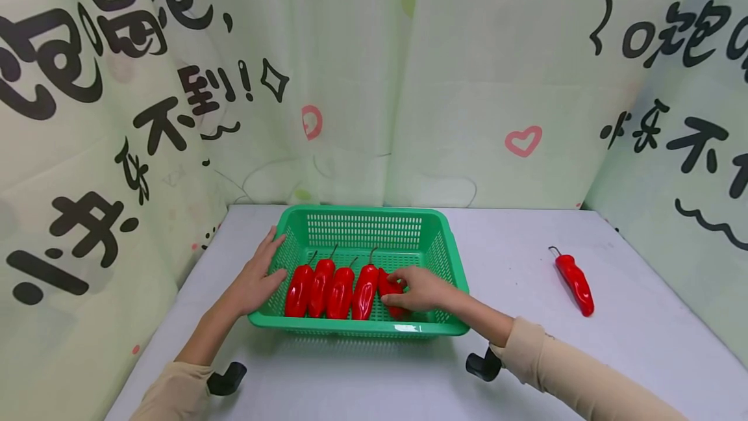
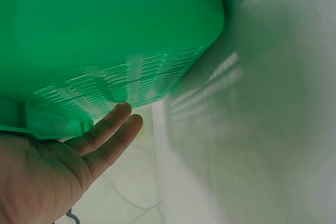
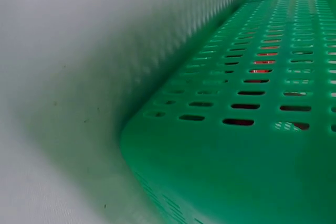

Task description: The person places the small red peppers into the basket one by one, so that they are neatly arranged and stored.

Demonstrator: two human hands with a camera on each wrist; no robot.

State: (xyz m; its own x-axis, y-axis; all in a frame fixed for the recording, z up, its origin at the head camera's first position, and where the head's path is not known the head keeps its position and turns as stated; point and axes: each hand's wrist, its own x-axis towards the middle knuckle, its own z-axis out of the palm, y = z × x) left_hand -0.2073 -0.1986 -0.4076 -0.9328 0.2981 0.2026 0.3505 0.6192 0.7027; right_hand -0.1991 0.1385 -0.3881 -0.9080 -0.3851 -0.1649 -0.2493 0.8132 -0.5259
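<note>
A green plastic basket (image 1: 362, 328) stands on the table. Several shiny red chili peppers (image 1: 299, 291) lie side by side in it, stems pointing to the far side. My right hand (image 1: 422, 288) reaches over the near rim and pinches the rightmost red chili pepper (image 1: 386, 283), partly hidden by the fingers. At the basket's left rim rests my left hand (image 1: 260, 281), its fingers straight. In the left wrist view, two fingers of the left hand (image 2: 50, 182) extend along the outside of the basket wall (image 2: 105, 35). The right wrist view shows only the basket's slotted outer side (image 3: 252, 145).
Another red chili pepper (image 1: 575, 283) lies on the white table (image 1: 502, 245) to the right of the basket. Pale curtains (image 1: 456, 83) with black lettering hang behind and at both sides of the table. Dark wrist-worn cameras (image 1: 226, 379) sit below both forearms.
</note>
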